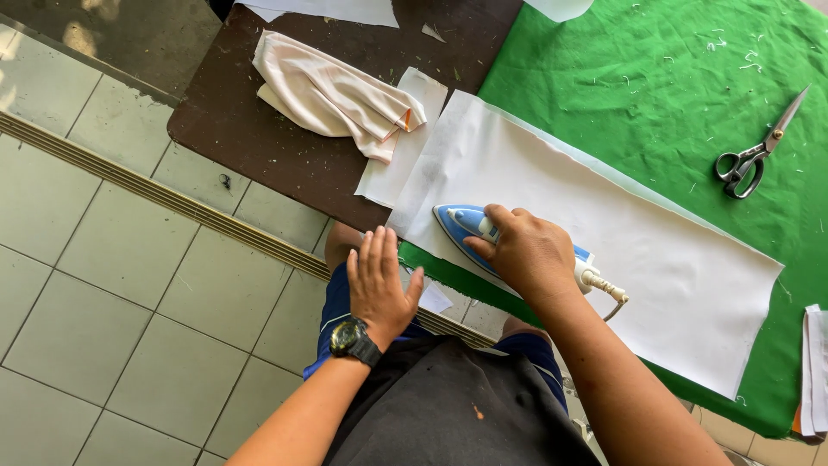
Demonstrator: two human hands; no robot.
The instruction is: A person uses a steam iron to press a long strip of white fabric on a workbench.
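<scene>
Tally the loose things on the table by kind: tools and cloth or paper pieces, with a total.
Iron, under the right hand: 1
Scissors: 1
Green cloth: 1
Long white sheet: 1
Crumpled pale cloth: 1
Small white strip: 1
Total: 6
The left hand holds nothing.

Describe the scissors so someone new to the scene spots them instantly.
Start at the green cloth covering the table's right side. Near its upper right, beyond the long white fabric strip, lie the scissors: the only metal tool there, dark handle loops, blades shut, nothing touching them.

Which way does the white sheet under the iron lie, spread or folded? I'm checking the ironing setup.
Spread: the white sheet lies flat in one long layer across the green cloth, with the iron on its near end.
</scene>
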